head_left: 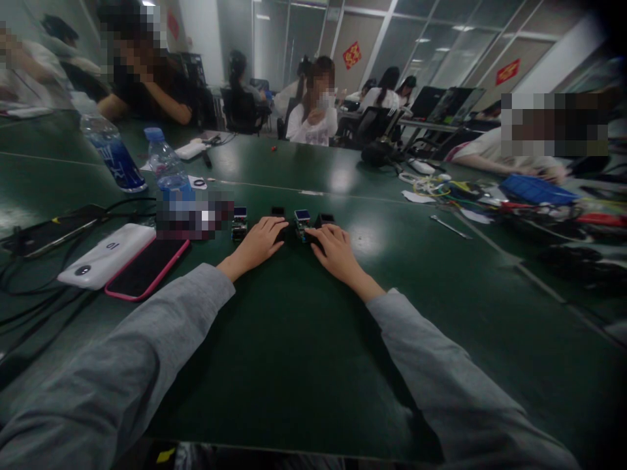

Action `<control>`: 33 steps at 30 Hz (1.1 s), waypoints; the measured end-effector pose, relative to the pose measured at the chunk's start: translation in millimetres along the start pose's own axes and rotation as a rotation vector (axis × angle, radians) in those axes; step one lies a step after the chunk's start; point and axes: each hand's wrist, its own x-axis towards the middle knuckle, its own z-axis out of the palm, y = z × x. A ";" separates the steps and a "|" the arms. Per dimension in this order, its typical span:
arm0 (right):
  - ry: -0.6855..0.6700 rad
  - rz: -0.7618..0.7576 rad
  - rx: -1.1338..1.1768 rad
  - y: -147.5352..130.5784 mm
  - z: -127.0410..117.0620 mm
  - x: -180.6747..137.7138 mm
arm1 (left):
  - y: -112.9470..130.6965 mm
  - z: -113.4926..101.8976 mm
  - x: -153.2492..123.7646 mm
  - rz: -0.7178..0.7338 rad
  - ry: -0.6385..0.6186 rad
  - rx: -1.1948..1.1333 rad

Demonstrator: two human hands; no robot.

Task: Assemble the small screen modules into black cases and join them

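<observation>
My left hand and my right hand rest on the dark green table, fingertips meeting over a small dark part between them. Both hands have their fingers curled around it; its shape is mostly hidden. A small module with a blue screen stands just behind my fingers. Another screen module sits left of my left hand. Two small black blocks lie behind the hands.
A pink-cased phone and a white power bank lie at the left with black cables. Two water bottles stand beyond. Wires, a blue tray and a metal tool clutter the right. Several people sit around.
</observation>
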 end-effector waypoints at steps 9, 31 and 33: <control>-0.005 0.006 -0.006 -0.8 -0.7 -0.1 | 2.5 -2.8 -0.3 -0.013 -0.009 -0.001; 0.006 -0.006 -0.010 -0.2 -1.8 0.0 | 4.5 -5.1 -0.4 -0.044 -0.036 0.019; 0.011 -0.011 -0.008 0.2 -2.0 -0.1 | 4.7 -5.7 -0.4 -0.048 -0.034 0.016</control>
